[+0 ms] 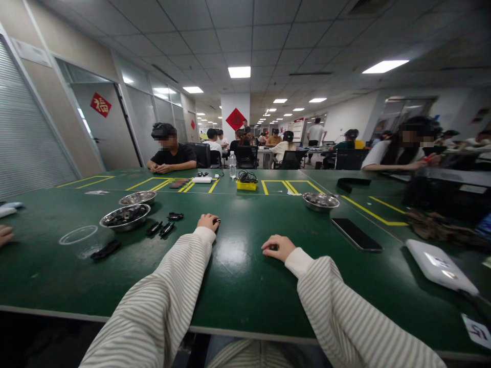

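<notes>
My left hand (208,222) is closed at the middle of the green table (233,291), with a small dark, shiny part (217,221) showing at its fingertips. To the right and nearer to me, my right hand (280,248) rests on the tabletop with its fingers curled in; whatever they may hold is hidden. Several black plastic clip-like parts (167,229) lie left of my left hand. Beyond them stands a metal bowl (128,225) filled with dark parts, with a second metal bowl (132,202) just behind it.
A clear plastic cup (79,243) lies at left beside another black part (106,250). Right of my hands are a phone (356,234), a metal bowl (321,206) and a white device (441,266). A bottle (232,166) and yellow tray (246,186) stand farther back. Other people sit around.
</notes>
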The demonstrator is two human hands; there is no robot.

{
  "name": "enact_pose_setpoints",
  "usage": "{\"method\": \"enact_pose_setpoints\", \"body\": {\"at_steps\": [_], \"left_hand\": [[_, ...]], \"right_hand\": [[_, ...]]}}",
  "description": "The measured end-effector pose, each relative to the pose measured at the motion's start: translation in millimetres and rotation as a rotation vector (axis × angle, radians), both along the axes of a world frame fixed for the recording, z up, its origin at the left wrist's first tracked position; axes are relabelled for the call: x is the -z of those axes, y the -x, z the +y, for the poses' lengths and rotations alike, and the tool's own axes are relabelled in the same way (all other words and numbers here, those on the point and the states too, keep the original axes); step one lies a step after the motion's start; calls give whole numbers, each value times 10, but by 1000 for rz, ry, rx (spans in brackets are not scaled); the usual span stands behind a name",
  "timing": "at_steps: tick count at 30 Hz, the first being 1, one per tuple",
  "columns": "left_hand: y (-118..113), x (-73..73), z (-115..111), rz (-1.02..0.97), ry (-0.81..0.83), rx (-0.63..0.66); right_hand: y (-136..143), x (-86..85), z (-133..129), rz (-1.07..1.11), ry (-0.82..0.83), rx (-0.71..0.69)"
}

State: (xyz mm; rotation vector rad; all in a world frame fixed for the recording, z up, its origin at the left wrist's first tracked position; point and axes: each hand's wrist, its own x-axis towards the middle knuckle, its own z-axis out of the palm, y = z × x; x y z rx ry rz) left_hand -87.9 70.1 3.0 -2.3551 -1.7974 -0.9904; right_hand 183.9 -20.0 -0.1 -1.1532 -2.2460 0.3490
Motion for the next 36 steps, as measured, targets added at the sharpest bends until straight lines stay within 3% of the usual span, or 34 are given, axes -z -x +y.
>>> {"method": "enact_pose_setpoints", "body": {"at_steps": [10, 14, 20, 25, 36], "left_hand": [[-155, 66, 7, 79, 113, 171], [-396, 55, -191, 101, 88, 326], [-854, 3, -660, 52, 40, 544], [-964, -28, -830, 39, 44, 557], [-961, -10, -793, -24, 34, 541]], "right_hand": [[-61, -47, -14, -36, 69, -92], [-57, -22, 0, -26, 40, -51], [-4, -22, -28, 108, 56, 61], [23, -49, -64, 188, 137, 114], [67, -72, -80, 437, 314, 116]]}}
